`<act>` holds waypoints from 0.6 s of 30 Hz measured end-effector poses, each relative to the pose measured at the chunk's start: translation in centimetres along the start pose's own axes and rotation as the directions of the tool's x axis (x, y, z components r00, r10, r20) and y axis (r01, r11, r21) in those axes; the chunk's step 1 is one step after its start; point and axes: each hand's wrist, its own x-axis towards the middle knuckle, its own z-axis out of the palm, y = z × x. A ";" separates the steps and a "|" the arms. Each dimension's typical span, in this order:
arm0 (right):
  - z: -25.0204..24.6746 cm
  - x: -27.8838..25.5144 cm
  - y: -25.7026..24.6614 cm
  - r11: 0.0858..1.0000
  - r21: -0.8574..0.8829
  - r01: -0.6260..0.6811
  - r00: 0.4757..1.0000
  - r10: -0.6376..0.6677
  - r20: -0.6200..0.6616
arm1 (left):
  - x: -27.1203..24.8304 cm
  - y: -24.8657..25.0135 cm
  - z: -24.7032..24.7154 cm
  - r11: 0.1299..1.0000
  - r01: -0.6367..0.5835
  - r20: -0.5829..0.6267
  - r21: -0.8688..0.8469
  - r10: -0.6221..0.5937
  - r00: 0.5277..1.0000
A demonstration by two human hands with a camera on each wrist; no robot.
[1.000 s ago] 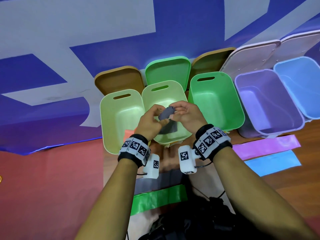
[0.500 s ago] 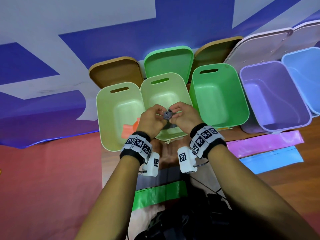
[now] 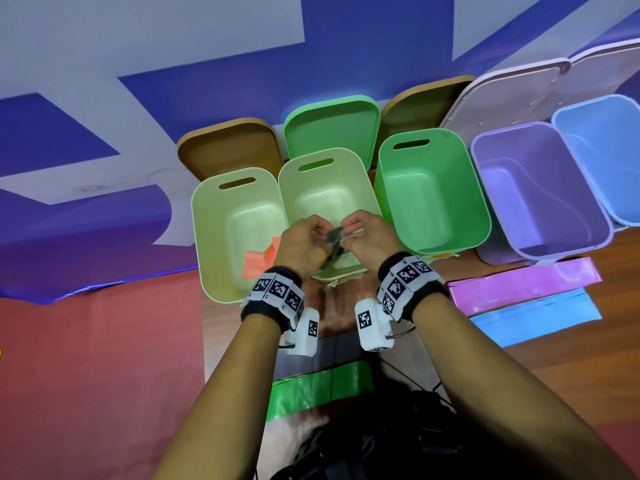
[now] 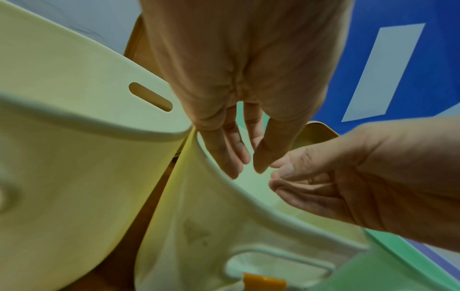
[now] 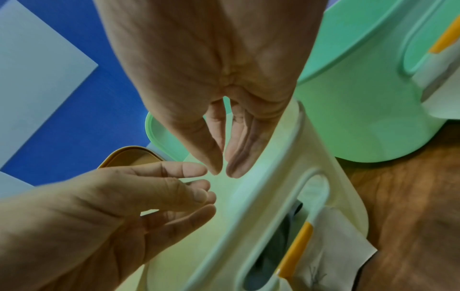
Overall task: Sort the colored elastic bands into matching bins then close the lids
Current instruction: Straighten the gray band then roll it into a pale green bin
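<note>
Over a smooth pale-green plastic bin (image 3: 313,188) – left hand (image 3: 301,245) and right hand (image 3: 367,239) both pinch a floppy grey band (image 3: 334,235).

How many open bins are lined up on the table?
5: pale green at far left, pale green under the hands, bright green, purple, blue at right edge.

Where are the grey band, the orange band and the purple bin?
grey band (image 3: 333,234), head view, rolled part between both hands.
orange band (image 3: 257,264), head view, its flat middle, inside the leftmost pale green bin.
purple bin (image 3: 597,235), head view, right rim.
</note>
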 end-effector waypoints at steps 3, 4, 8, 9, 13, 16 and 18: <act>-0.2 -0.7 -0.5 1.000 -0.026 0.012 1.000 -0.012 0.011 | -0.8 0.1 -0.1 1.000 -0.008 -0.011 -0.026 0.008 1.000; -0.3 -1.0 -0.7 1.000 -0.024 0.018 1.000 -0.018 0.015 | -1.1 0.2 -0.3 0.999 -0.020 -0.015 -0.030 0.020 1.000; 0.1 -2.6 -1.8 0.996 -0.053 0.075 0.997 -0.074 0.017 | -2.9 0.2 -1.2 0.999 -0.027 -0.047 -0.038 0.026 0.999; 0.3 -3.1 -2.0 0.994 -0.064 0.090 0.996 -0.089 0.018 | -3.5 0.0 -1.5 0.999 -0.029 -0.064 -0.030 0.027 0.998; 1.1 -5.1 -3.0 0.989 -0.072 0.129 0.990 -0.125 0.061 | -6.0 -1.0 -2.9 0.999 -0.022 -0.113 -0.031 0.019 0.993; 2.6 -6.7 -3.6 0.985 -0.068 0.159 0.983 -0.152 0.105 | -8.1 -2.7 -4.1 1.000 -0.001 -0.158 -0.021 -0.002 0.987; 4.2 -7.6 -3.8 0.984 -0.071 0.161 0.977 -0.149 0.150 | -9.7 -3.8 -4.8 0.999 0.016 -0.184 -0.049 -0.025 0.983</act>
